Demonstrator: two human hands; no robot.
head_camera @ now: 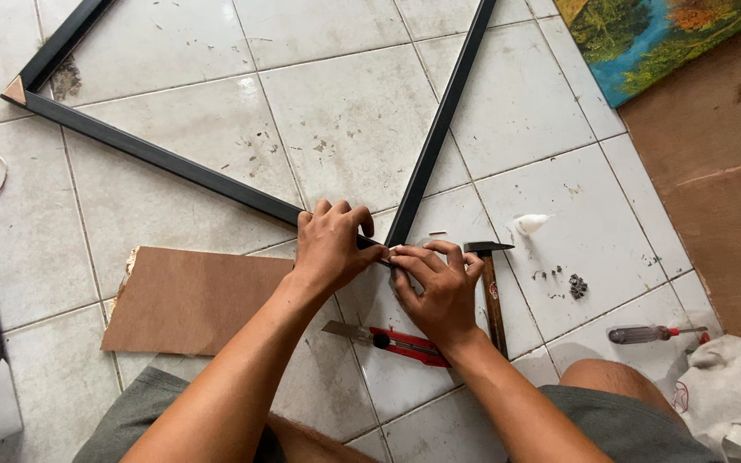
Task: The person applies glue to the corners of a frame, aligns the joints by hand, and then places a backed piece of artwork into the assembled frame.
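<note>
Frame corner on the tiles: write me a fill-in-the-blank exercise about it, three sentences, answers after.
1. Both hands, the left hand and the right hand, press together a corner of the ____ picture frame.
2. The utility knife lying under the right wrist has a ____ handle.
3. Just right of the right hand lies a ____ with a wooden handle.

Missing words: black; red; hammer
</note>
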